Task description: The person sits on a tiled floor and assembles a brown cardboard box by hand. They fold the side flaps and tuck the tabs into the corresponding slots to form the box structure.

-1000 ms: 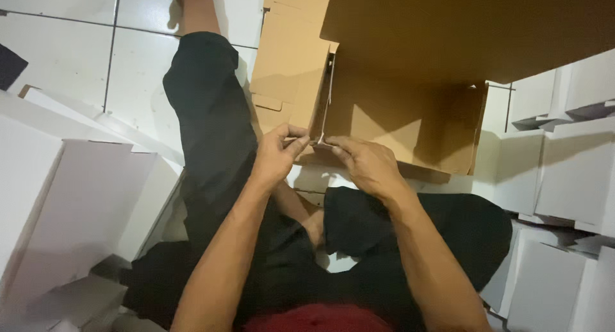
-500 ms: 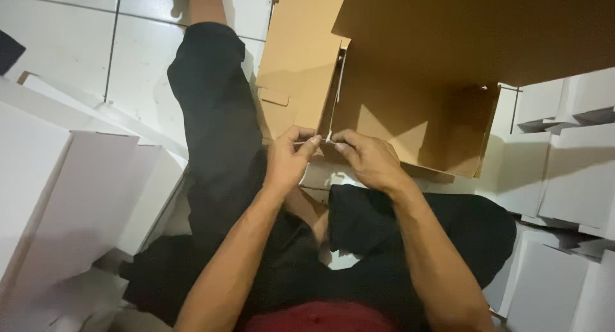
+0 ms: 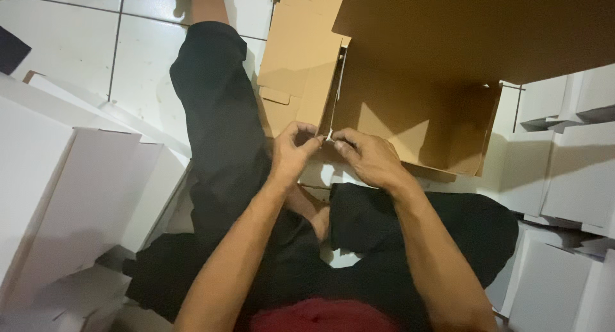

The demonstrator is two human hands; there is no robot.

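I sit on a tiled floor in black trousers, one leg stretched out. A brown cardboard box (image 3: pixel 410 89) stands half folded in front of me, its big lid flap raised. My left hand (image 3: pixel 291 151) pinches the near edge of the box's left side flap (image 3: pixel 301 63). My right hand (image 3: pixel 368 158) pinches the same upright edge from the other side, fingertips almost touching the left hand's. Both hands meet at the box's near corner, just above my knees.
Stacks of folded white boxes (image 3: pixel 70 197) lie to my left. More white boxes (image 3: pixel 570 178) are piled on the right, close to my knee. White floor tiles (image 3: pixel 77 44) show at the upper left, with a dark object at the far left edge.
Both hands stayed pinched at the box's near corner, with only slight finger shifts. The view has drifted a little.
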